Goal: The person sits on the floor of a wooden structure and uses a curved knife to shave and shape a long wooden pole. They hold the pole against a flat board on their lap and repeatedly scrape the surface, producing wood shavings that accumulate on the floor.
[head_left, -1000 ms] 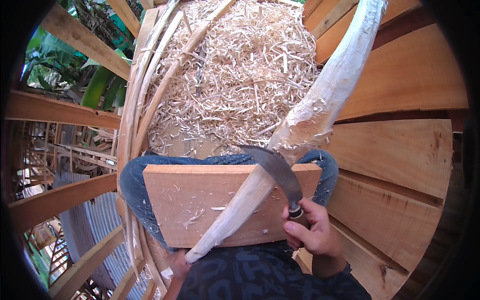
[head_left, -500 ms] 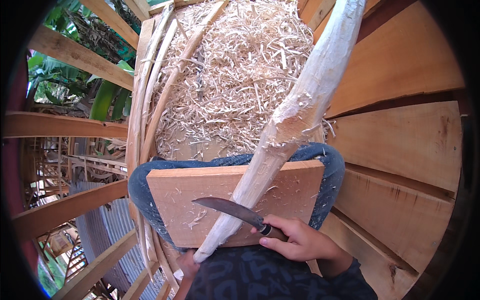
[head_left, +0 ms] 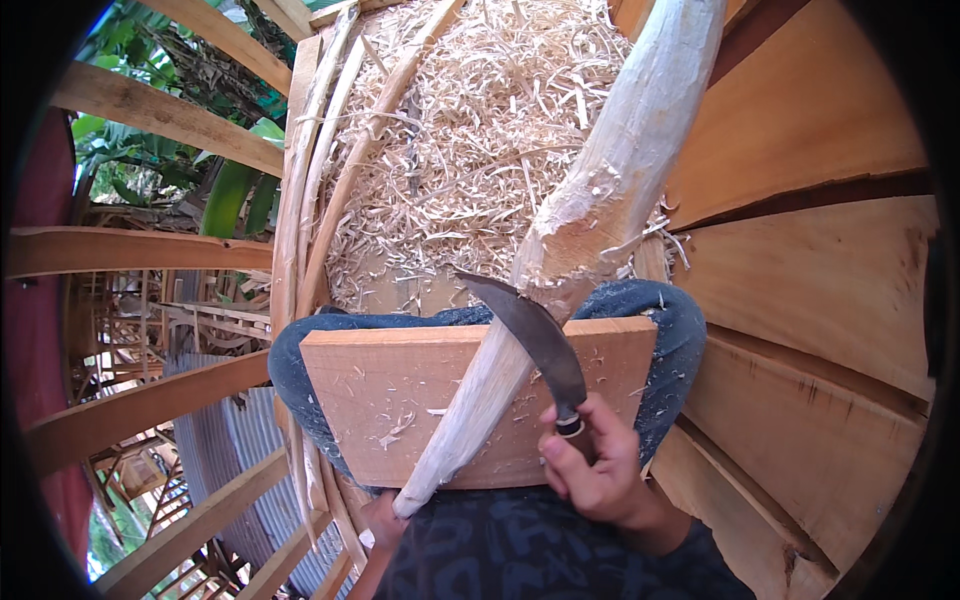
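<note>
Gripping the narrow near end of a long, pale, peeled wooden pole [head_left: 590, 215] with the left hand [head_left: 383, 520], seemingly to anchor it at the waist; partly hidden beside the dark patterned shirt [head_left: 480, 545], so impossible to tell how far the fingers wrap. Clasping a brown-handled knife [head_left: 543, 343] with a curved, dark metal blade in the right hand [head_left: 600, 465]; angled over the pole, whether touching or just above hard to tell. Lying diagonally across a flat, reddish-tan wooden board [head_left: 385, 385], set over blue jeans [head_left: 300, 375] probably for support. Extending past a heap of pale, curled wood shavings [head_left: 460, 190], then cut off at the top edge.
</note>
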`<state>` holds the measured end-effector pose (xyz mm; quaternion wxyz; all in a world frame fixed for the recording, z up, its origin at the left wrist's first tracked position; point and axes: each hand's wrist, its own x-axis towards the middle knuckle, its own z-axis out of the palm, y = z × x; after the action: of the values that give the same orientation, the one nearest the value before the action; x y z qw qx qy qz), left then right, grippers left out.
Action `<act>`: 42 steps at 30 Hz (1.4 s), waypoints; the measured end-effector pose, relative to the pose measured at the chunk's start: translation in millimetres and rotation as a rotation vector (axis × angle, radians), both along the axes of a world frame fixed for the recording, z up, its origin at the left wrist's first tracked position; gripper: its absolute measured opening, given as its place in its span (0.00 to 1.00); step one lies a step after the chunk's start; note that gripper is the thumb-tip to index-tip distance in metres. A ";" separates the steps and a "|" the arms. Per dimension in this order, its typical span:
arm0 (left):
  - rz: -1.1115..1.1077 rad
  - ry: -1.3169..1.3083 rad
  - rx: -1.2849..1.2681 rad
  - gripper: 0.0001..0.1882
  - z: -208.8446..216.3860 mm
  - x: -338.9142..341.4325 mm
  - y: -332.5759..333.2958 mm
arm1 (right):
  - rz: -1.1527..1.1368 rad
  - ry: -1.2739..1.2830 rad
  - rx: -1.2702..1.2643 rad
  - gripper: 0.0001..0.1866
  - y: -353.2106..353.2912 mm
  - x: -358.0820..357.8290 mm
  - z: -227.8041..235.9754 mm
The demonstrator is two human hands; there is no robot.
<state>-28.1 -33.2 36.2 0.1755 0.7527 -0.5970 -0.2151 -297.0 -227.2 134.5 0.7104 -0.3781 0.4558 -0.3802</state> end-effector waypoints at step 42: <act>-0.006 -0.006 0.033 0.22 3.7 -2.9 -2.1 | -0.081 -0.187 0.029 0.21 -27.4 -24.4 9.6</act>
<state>-31.1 -35.3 40.0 0.1606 0.7543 -0.5962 -0.2233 -321.4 -254.6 144.1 0.7393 -0.3118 0.4080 -0.4356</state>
